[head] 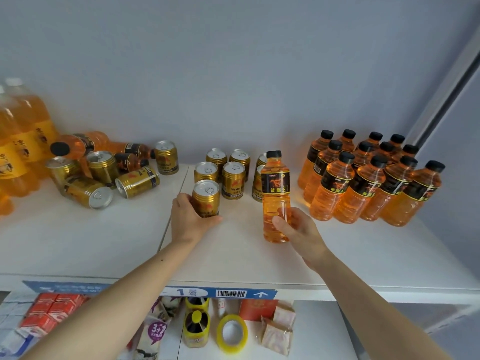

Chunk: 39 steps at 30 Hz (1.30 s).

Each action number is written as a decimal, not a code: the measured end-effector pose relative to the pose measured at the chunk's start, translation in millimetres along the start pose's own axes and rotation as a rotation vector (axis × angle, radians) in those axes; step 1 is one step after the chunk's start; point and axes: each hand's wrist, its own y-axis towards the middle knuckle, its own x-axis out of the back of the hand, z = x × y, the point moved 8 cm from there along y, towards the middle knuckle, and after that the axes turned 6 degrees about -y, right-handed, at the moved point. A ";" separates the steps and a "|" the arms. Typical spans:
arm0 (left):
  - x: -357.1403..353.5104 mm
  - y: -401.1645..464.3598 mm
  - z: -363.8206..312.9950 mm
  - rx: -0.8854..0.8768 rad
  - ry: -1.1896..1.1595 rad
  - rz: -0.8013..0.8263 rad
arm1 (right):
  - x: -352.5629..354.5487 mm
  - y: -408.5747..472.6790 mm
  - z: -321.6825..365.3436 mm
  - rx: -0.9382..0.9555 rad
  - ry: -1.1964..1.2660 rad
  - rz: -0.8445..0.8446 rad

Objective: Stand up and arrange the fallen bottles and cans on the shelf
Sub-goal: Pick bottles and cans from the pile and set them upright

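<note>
Mid-sort, placing step. Left hand (191, 219) wrapped round upright gold can (206, 198), frame centre, front of standing can group (226, 170). Right hand (296, 229) gripping orange bottle (275, 196) low on body, upright, centre-right. Bottle block (371, 178) at right. Fallen pile (104, 170) waiting, middle left of shelf (337, 255). Next, likely: set bottle beside block, release can in line.

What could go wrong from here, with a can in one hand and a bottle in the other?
1. The right hand grips the orange bottle low on its body, so the tall bottle could tip into the upright cans just behind it.
2. The left hand is holding the front can close beside that group; a sideways push may knock neighbours.
3. The fallen pile at left has cans lying on their sides; pulling one out could set others rolling toward the shelf edge.
</note>
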 end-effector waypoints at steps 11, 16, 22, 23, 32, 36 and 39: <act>-10.9 -56.4 -100.4 -0.443 -0.249 0.053 | 11.6 -17.4 -0.5 0.065 0.103 -0.041; -80.0 -81.1 -149.6 -0.294 -0.506 0.646 | 23.8 -32.7 -2.5 0.108 0.122 -0.043; -118.4 -94.4 -187.1 -0.280 -0.528 0.622 | 70.1 -48.6 -6.2 0.168 0.078 -0.018; -125.0 -99.3 -194.8 -0.293 -0.532 0.605 | 81.9 -50.4 -7.6 0.176 0.050 -0.022; -222.3 -166.6 -284.8 -0.389 -0.600 0.559 | 226.4 -50.4 -21.5 0.233 -0.388 -0.076; -278.9 -186.7 -315.0 -0.359 -0.617 0.670 | 288.8 -46.5 -37.8 0.225 -0.452 -0.178; -309.5 -195.6 -325.0 -0.341 -0.604 0.748 | 318.0 -40.9 -55.6 0.202 -0.412 -0.211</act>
